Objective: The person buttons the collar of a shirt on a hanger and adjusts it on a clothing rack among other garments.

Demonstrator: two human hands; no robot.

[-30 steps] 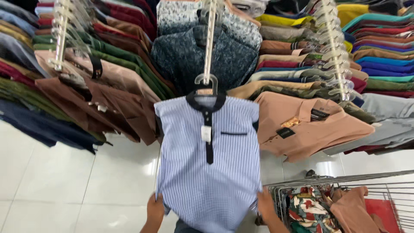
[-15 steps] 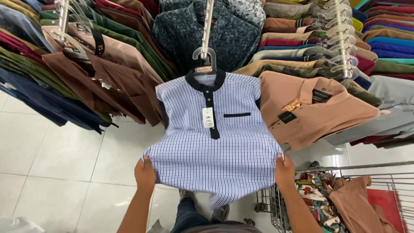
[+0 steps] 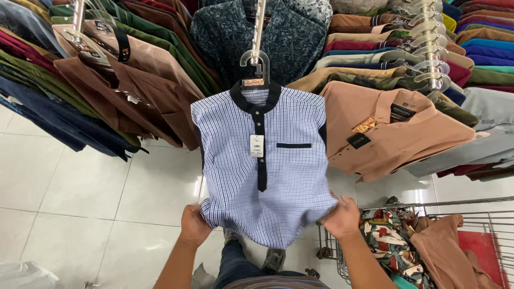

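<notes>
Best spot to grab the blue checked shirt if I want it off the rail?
Probably the clear hanger, from the front: its hook rides the rail above the dark collar. The blue checked shirt hangs facing the person, whose left hand and right hand only pinch its bottom hem.

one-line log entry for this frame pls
left hand: grips checked shirt hem | right hand: grips hem | shirt on hanger | cart right
</notes>
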